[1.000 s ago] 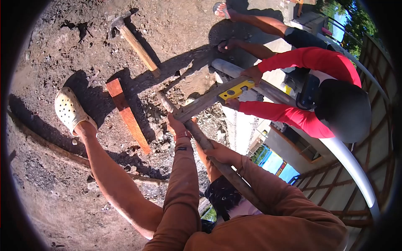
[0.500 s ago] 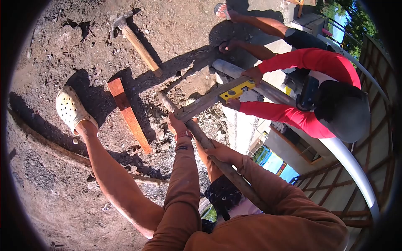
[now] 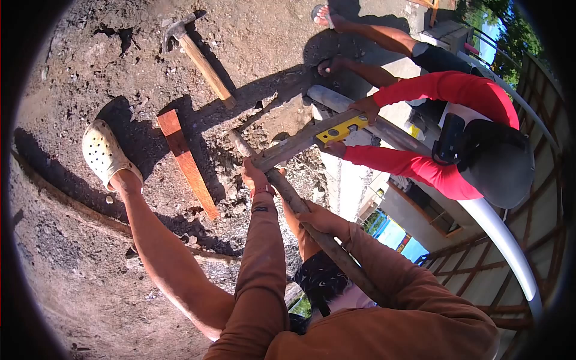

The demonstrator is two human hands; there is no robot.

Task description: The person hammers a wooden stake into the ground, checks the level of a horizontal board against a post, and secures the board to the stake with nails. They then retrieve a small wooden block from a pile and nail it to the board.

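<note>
My left hand (image 3: 255,175) is closed at the crossing of a round wooden pole (image 3: 343,259) and the end of a wooden plank (image 3: 288,150). Its fingers are partly hidden behind the wood. Lower down, my right hand (image 3: 323,218) wraps around the same pole, which runs diagonally toward my body. A yellow spirit level (image 3: 342,129) lies along the plank. A co-worker in red sleeves has one hand (image 3: 366,108) on the plank's far end and the other hand (image 3: 335,149) at the level's near end.
On the dirt lie a claw hammer (image 3: 204,66) and a short reddish wood piece (image 3: 189,165). My foot in a beige clog (image 3: 107,151) stands at the left. Behind the level are a concrete edge (image 3: 348,180) and a grey pipe (image 3: 330,98). A panelled wall (image 3: 534,228) rises at right.
The whole view has shifted very slightly. Both my hands keep their places on the wood, and the co-worker still holds the level against the plank.
</note>
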